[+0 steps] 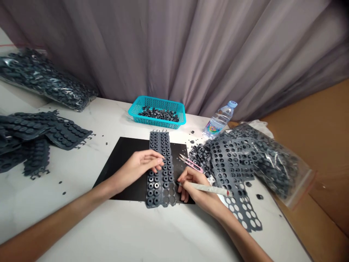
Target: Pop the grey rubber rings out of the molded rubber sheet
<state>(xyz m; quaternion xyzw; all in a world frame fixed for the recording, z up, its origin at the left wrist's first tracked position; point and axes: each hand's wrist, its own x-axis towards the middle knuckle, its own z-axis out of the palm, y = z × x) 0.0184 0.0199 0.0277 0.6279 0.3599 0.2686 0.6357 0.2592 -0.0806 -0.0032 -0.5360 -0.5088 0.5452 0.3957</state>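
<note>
A grey rubber strip (160, 145) studded with small rings lies lengthwise on a black mat (122, 156). Its near right corner shows several empty holes. My left hand (141, 165) rests flat on the strip's left side, fingers spread over the rings. My right hand (192, 185) grips a thin white-wrapped tool (209, 189) like a pen, tip touching the strip's right edge. Pink snips (190, 162) lie just beyond my right hand.
A turquoise basket (136, 109) with loose rings stands behind the mat. Emptied perforated sheets (234, 163), a pile of loose rings (199, 153), a plastic bag of parts (275, 163) and a water bottle (219, 119) sit at right. Stacked full strips (32, 138) and another bag (40, 78) lie at left.
</note>
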